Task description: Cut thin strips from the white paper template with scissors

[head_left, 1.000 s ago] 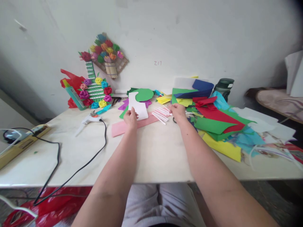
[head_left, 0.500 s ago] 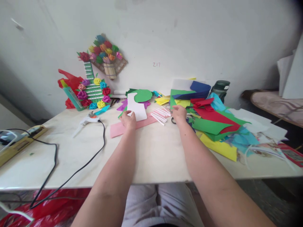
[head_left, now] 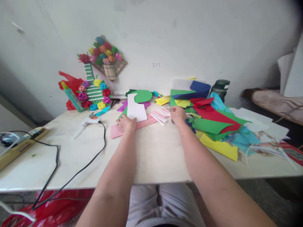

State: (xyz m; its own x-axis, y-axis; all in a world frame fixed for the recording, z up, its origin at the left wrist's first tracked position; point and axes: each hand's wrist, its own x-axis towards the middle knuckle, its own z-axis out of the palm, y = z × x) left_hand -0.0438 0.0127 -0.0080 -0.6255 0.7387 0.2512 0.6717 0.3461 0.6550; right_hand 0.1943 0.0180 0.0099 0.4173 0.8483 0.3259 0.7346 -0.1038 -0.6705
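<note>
Forearms [head_left: 115,167] are both stretched way out over the table [head_left: 161,154], and the left hand [head_left: 126,122] is palm-down with its fingers loosely spread, not clamped on anything as far as I can see, over the pink strip [head_left: 142,125] right by the lower-left corner of the white cut-out sheet [head_left: 137,111]. The right hand [head_left: 178,115] is more bunched up, fingers curled in just beside the right ends of the white sticks [head_left: 159,118], which lie fanned out partly on the pink strip, but honestly I can't tell if it's pinching anything.
</note>
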